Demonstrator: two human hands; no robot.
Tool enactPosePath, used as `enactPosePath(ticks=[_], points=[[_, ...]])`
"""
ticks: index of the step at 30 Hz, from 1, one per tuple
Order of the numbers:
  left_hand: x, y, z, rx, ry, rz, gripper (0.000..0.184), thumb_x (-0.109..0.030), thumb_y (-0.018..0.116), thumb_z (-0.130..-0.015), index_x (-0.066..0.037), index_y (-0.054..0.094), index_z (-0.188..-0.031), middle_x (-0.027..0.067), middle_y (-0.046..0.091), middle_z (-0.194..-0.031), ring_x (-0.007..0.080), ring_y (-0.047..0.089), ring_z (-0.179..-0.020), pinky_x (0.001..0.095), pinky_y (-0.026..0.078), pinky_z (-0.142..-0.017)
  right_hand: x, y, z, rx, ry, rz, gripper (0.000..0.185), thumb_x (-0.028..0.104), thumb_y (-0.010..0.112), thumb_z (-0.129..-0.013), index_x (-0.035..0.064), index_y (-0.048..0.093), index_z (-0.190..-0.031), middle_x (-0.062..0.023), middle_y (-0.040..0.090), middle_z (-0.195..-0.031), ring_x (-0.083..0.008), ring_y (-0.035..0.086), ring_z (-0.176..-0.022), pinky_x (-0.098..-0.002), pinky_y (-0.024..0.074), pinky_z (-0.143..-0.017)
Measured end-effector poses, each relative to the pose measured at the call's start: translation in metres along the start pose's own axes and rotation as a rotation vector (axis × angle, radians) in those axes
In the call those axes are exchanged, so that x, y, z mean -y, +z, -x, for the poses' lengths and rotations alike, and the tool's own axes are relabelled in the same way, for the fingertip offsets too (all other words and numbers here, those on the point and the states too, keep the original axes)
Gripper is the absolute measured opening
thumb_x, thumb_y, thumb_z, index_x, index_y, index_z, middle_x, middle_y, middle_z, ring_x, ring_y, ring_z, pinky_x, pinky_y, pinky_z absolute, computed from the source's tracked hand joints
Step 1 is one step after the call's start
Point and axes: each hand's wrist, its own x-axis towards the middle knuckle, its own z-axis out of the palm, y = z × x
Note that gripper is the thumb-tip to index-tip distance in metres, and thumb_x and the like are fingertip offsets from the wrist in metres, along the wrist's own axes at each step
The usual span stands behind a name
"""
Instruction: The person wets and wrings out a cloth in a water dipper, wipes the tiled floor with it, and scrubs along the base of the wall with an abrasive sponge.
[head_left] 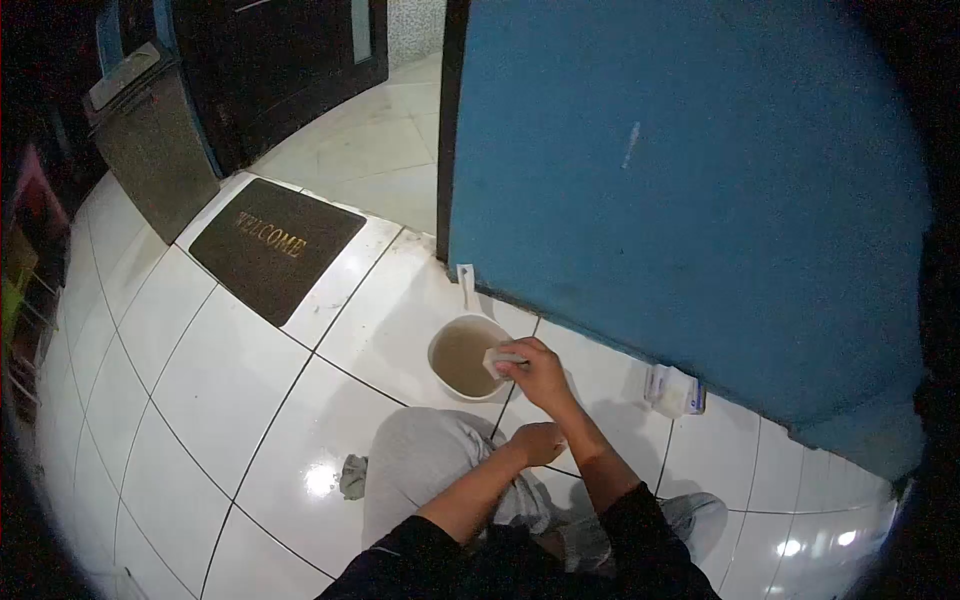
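Note:
A white long-handled dipper (434, 362) stands on the tiled floor with murky, brownish-grey water inside. At its right rim, my right hand (540, 373) pinches a small pale block (491, 362) that looks like a sponge. The block is tilted over the edge of the water. My left hand (538, 444) is curled closed beside my knee, just below the right forearm. Its fingertips are turned away, so what it holds, if anything, is hidden. Grey cloth (425, 450) covers my bent leg.
A blue wall (680, 200) rises behind the dipper. A small white-and-blue box (674, 390) sits against it on the right. A crumpled grey rag (353, 477) lies left of my leg. A dark WELCOME mat (275, 250) lies by the doorway, near a dark door (280, 70).

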Motion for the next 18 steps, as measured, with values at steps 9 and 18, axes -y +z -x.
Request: enactPosePath(ticks=[9, 18], points=[[0.051, 0.101, -0.051, -0.620, 0.295, 0.225, 0.037, -0.037, 0.057, -0.076, -0.009, 0.055, -0.099, 0.0148, 0.056, -0.107, 0.0307, 0.051, -0.101, 0.0398, 0.040, -0.085, -0.007, 0.044, -0.021, 0.206, -0.227, 0.731, 0.024, 0.022, 0.068, -0.070, 0.0142, 0.065, -0.092, -0.0121, 0.052, -0.088, -0.0301, 0.054, -0.082, -0.0387, 0.0460, -0.072], [0.015, 0.036, -0.025, -0.106, -0.054, 0.254, 0.041, -0.041, 0.051, -0.077, -0.008, 0.055, -0.100, 0.0166, 0.058, -0.102, 0.0331, 0.055, -0.096, 0.0410, 0.045, -0.078, 0.023, 0.025, -0.024, 0.110, -0.001, 0.141, 0.026, 0.012, 0.064, -0.074, 0.0079, 0.060, -0.099, -0.0132, 0.055, -0.099, -0.0277, 0.056, -0.092, -0.0349, 0.0448, -0.080]])
